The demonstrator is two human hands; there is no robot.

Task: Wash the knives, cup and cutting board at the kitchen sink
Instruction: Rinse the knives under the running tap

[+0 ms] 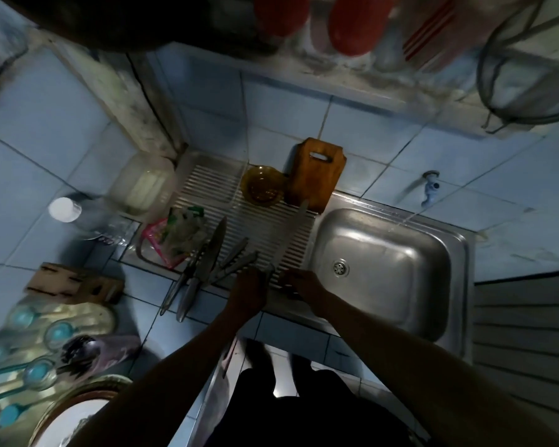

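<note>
A long knife (pixel 291 235) lies slanted on the ribbed drainboard (pixel 213 185), its tip near the wooden cutting board (pixel 317 171) that leans on the tiled wall. My left hand (pixel 249 287) grips the knife's handle at the drainboard's front edge. My right hand (pixel 302 282) rests just beside it, fingers stretched toward the handle and holding nothing. Several more knives (pixel 207 262) lie in a heap at the drainboard's front left corner. An amber glass cup (pixel 262 187) sits left of the board.
The steel sink basin (pixel 384 269) with its drain (pixel 340 267) is to the right, under a wall tap (pixel 430 188). A plastic bag (pixel 175 237), a jug (pixel 142 188) and a knife block (pixel 75 282) stand left. Shelves with red cups (pixel 355 24) hang overhead.
</note>
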